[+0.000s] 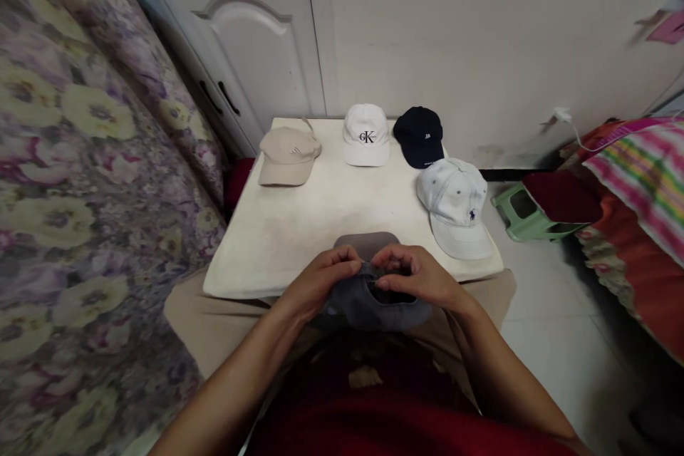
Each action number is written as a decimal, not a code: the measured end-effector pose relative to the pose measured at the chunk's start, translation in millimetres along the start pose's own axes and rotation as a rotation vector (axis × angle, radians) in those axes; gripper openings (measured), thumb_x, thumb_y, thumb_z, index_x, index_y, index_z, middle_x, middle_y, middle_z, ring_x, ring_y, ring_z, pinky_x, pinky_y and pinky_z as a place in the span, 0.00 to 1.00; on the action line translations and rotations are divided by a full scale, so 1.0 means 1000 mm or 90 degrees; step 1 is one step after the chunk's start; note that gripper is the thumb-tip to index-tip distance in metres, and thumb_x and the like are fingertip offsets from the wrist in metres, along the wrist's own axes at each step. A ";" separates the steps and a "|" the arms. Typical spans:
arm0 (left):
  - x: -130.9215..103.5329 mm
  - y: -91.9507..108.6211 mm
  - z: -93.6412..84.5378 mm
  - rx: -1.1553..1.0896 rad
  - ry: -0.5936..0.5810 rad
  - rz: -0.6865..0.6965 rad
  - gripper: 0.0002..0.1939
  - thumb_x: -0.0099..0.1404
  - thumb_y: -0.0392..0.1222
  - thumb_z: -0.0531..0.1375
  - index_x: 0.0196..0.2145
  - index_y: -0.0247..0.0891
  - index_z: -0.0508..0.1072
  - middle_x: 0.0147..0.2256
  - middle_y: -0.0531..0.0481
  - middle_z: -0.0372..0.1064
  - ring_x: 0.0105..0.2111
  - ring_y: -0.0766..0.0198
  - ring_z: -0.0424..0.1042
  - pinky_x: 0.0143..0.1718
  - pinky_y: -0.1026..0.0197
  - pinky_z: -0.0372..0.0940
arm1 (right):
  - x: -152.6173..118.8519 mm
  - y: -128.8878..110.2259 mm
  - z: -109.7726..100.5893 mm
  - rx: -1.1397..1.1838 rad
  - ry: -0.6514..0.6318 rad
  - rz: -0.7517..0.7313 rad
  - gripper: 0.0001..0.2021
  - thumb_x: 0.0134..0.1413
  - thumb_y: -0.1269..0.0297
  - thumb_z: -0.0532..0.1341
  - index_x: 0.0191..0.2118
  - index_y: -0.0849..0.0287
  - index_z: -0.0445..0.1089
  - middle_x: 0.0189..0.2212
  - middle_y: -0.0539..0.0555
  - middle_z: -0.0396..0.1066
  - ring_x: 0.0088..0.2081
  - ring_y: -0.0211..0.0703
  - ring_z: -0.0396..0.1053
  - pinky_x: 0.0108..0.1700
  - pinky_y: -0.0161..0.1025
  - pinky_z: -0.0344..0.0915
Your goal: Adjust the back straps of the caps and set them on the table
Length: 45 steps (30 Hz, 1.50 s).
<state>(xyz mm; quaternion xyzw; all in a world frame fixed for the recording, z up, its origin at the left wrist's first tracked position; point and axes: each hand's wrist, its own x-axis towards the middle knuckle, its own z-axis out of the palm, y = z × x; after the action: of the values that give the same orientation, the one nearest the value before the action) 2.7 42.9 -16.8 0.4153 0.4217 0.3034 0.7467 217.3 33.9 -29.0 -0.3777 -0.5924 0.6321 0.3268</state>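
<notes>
A grey-blue baseball cap (374, 310) lies upside down or tilted over my lap at the table's front edge, its brim (368, 241) pointing away from me onto the tabletop. My left hand (330, 274) pinches the strap at the cap's back opening between thumb and fingers. On the other side of that opening, my right hand (417, 276) grips the strap end with curled fingers, its thumb close to the gap. The strap's fastening is too small and dark to make out.
On the cream table (320, 228) stand a beige cap (289, 153), a white cap (366, 134), a navy cap (419, 135) and a pale blue cap (457, 203). A floral curtain (80, 228) hangs left; a green stool (526, 210) and a bed (652, 228) are right.
</notes>
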 end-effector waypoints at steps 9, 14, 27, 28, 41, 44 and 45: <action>0.000 0.001 0.003 -0.030 0.019 0.011 0.14 0.56 0.46 0.68 0.27 0.35 0.69 0.23 0.56 0.63 0.22 0.70 0.59 0.25 0.66 0.50 | 0.002 0.005 0.002 -0.012 0.017 -0.033 0.10 0.53 0.64 0.68 0.42 0.56 0.73 0.32 0.49 0.72 0.32 0.39 0.67 0.35 0.35 0.64; -0.001 0.001 0.003 -0.019 0.029 0.010 0.14 0.56 0.46 0.68 0.27 0.35 0.70 0.23 0.56 0.63 0.22 0.71 0.59 0.25 0.65 0.50 | 0.006 -0.001 0.007 -0.034 0.046 -0.059 0.10 0.50 0.60 0.70 0.37 0.56 0.73 0.30 0.48 0.69 0.32 0.39 0.66 0.34 0.36 0.63; -0.006 0.001 -0.005 0.113 -0.089 0.042 0.09 0.58 0.44 0.67 0.33 0.36 0.76 0.32 0.51 0.70 0.33 0.64 0.65 0.37 0.62 0.59 | 0.011 0.007 0.011 0.228 -0.004 -0.008 0.10 0.50 0.63 0.72 0.35 0.58 0.71 0.26 0.47 0.68 0.27 0.35 0.64 0.30 0.32 0.61; -0.006 0.000 -0.005 0.119 -0.085 0.028 0.08 0.58 0.44 0.66 0.33 0.36 0.76 0.31 0.52 0.69 0.31 0.65 0.64 0.35 0.62 0.58 | 0.012 0.009 0.011 0.231 0.001 -0.005 0.11 0.50 0.62 0.72 0.35 0.58 0.71 0.26 0.47 0.68 0.26 0.35 0.64 0.29 0.32 0.61; -0.006 -0.003 -0.008 0.038 -0.070 0.010 0.07 0.57 0.42 0.66 0.32 0.37 0.78 0.30 0.51 0.72 0.35 0.59 0.70 0.39 0.59 0.62 | 0.017 0.008 0.014 0.204 0.019 0.001 0.10 0.53 0.61 0.69 0.38 0.57 0.71 0.26 0.45 0.66 0.20 0.30 0.59 0.22 0.29 0.58; -0.005 -0.004 -0.006 0.013 -0.055 0.010 0.07 0.55 0.42 0.67 0.31 0.37 0.79 0.31 0.50 0.74 0.34 0.61 0.70 0.40 0.60 0.62 | 0.016 0.011 0.013 0.198 0.010 -0.012 0.09 0.55 0.60 0.68 0.39 0.57 0.72 0.26 0.45 0.65 0.20 0.29 0.57 0.22 0.29 0.56; -0.005 -0.004 -0.005 0.002 -0.049 0.008 0.07 0.55 0.42 0.68 0.31 0.37 0.79 0.30 0.50 0.74 0.34 0.62 0.70 0.39 0.60 0.62 | 0.016 0.011 0.012 0.199 0.004 -0.016 0.09 0.56 0.60 0.68 0.40 0.57 0.72 0.27 0.45 0.66 0.21 0.29 0.58 0.22 0.29 0.56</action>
<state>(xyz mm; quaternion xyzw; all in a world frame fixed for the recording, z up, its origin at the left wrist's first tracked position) -3.8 38.8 -20.1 0.4303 0.3904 0.2911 0.7600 199.4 40.5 -41.7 -0.3167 -0.4902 0.7114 0.3916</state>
